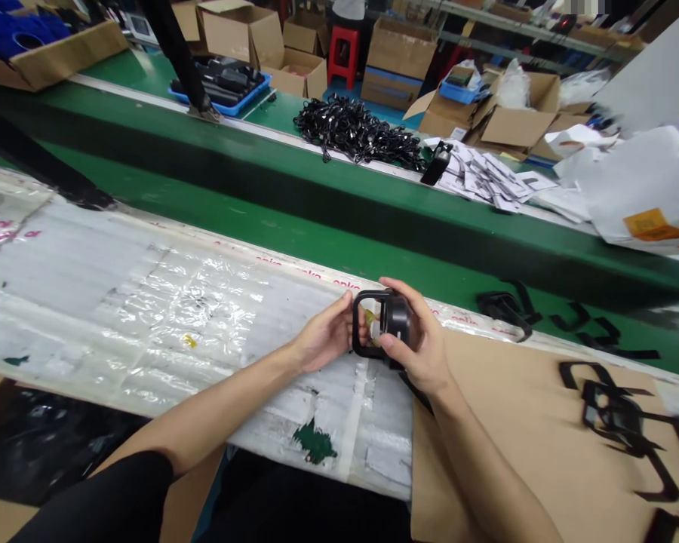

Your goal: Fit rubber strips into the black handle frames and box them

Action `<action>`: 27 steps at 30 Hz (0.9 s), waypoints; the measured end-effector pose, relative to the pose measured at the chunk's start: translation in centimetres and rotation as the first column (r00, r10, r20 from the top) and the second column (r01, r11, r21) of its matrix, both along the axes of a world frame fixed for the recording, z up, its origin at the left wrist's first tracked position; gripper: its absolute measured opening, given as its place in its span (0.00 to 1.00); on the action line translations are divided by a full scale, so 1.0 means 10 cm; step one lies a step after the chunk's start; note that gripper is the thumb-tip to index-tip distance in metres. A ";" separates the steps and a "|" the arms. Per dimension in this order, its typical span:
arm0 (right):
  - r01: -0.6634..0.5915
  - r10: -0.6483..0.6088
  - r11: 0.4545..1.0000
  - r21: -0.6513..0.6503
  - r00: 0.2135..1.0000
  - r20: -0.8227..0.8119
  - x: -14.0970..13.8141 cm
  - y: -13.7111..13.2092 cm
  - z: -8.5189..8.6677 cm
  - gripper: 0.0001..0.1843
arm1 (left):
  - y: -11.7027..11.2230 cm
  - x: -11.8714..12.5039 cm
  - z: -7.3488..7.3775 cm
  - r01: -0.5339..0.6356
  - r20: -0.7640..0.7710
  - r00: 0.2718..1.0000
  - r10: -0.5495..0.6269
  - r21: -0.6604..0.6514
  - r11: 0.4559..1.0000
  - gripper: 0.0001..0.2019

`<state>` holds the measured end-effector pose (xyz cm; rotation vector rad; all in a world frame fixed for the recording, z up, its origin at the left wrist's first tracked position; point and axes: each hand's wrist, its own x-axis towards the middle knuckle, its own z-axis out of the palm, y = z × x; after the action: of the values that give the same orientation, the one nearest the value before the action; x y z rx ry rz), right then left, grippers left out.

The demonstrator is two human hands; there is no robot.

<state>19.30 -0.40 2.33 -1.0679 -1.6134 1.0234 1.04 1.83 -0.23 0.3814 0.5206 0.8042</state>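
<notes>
Both my hands hold one small black device with a rectangular black frame [382, 326] just above the bench. My left hand [325, 335] pinches the frame's left side with thumb and fingers. My right hand [422, 339] wraps round the dark body on the right, thumb in front. Something yellowish shows inside the frame. Below them lies taped clear plastic sheeting [164, 302] over the bench.
Brown cardboard [520, 437] at the right carries several loose black frames [616, 415]. More black frames [509, 308] lie on the green conveyor belt [294, 226]. Beyond it are a heap of black cables [356, 132], white leaflets [486, 177], a blue tray [226, 83] and cardboard boxes [401, 53].
</notes>
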 end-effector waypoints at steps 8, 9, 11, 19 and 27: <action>0.010 -0.027 0.992 0.129 0.990 0.137 -0.25 -0.08 -0.22 0.44 | 0.01 0.00 0.05 -0.137 -0.108 0.986 0.126 -0.094 0.986 0.32; 0.001 -0.022 0.989 0.148 0.989 0.143 -0.27 -0.08 -0.24 0.45 | 0.01 0.00 0.05 -0.140 -0.126 0.984 0.126 -0.111 0.984 0.33; -0.005 -0.025 0.984 0.181 0.987 0.160 -0.30 -0.10 -0.24 0.47 | 0.03 0.00 0.04 -0.146 -0.155 0.980 0.125 -0.132 0.980 0.34; -0.002 -0.035 0.979 0.205 0.984 0.175 -0.27 -0.09 -0.23 0.51 | 0.09 0.00 -0.02 -0.088 -0.193 0.978 0.076 -0.054 0.995 0.33; 0.143 -0.165 0.970 0.196 0.981 0.099 0.01 0.03 0.01 0.40 | -0.03 -0.06 -0.02 -0.001 -0.439 0.863 0.251 0.495 0.869 0.16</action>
<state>19.38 -0.11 2.48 -1.1200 -1.6538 0.7031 0.44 1.55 -0.48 1.0464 0.8314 0.9721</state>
